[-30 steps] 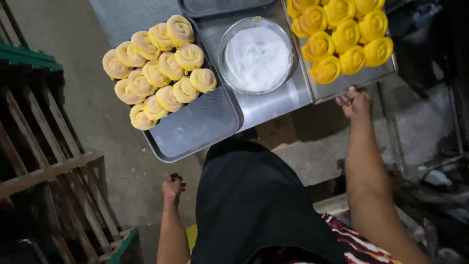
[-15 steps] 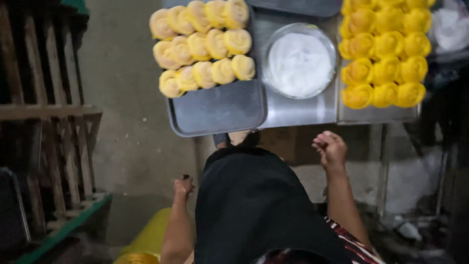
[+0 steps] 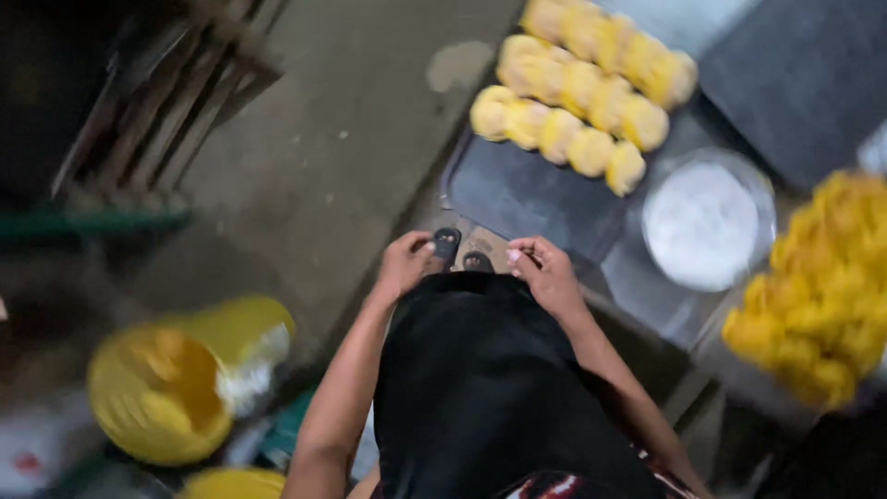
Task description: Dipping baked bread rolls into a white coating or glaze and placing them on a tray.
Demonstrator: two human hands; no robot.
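Both hands, left hand (image 3: 404,265) and right hand (image 3: 545,274), rest against the black apron (image 3: 480,388), apparently empty.

A black apron (image 3: 480,388) covers the front of the body, plain and smooth. Below the apron, a patterned red, black and white garment (image 3: 554,485) shows. Both arms are bare, without sleeves.

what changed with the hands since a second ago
Both hands came in to the front of the black apron: the right hand left the edge of the tray of deep yellow buns, and the left hand rose from the person's side. Neither visibly holds anything. The pale rolls on the dark tray and the bowl of white powder stayed as they were.
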